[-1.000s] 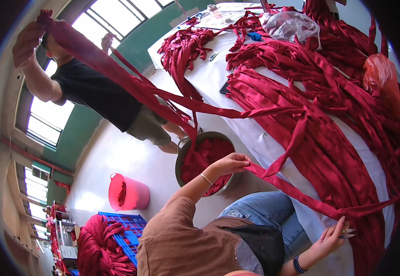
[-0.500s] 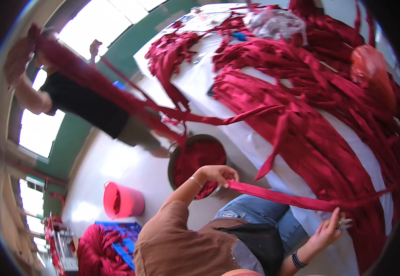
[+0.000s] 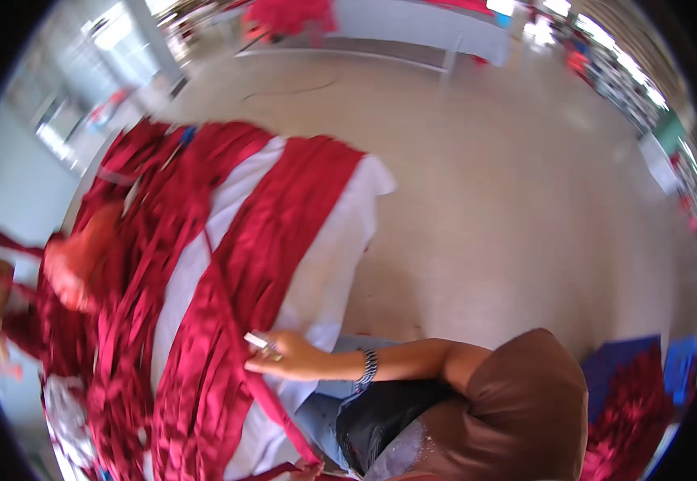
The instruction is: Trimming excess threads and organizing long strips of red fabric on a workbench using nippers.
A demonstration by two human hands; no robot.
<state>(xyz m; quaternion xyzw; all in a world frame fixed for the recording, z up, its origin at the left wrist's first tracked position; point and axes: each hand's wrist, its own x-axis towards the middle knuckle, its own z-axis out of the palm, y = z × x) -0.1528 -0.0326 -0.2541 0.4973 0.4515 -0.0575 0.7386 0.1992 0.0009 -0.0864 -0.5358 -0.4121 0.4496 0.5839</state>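
**Hand pinching a red strip at the table's near edge**

A hand (image 3: 288,357), wearing a beaded bracelet (image 3: 369,366) on its wrist, is closing thumb and fingers on a red fabric strip (image 3: 264,393) and is also holding a small pale object (image 3: 256,341), too blurred to name; which of the person's hands it is cannot be told. A second hand (image 3: 310,471) is only just showing at the lower edge, touching the same strip; its grip is hidden.

The strip is running down past the first hand toward the lower edge, and upward across the white-covered table (image 3: 324,264). Its long axis is lying diagonally, in line with the wide bands of red fabric (image 3: 284,216) draped beyond the fingers.

The table's corner is sitting above and beside the hand, the cloth hanging over the edge. Past the forearm, bare beige floor (image 3: 509,200) is giving wide open room. On the hand's far side, heaped red strips (image 3: 124,321) are crowding the tabletop.
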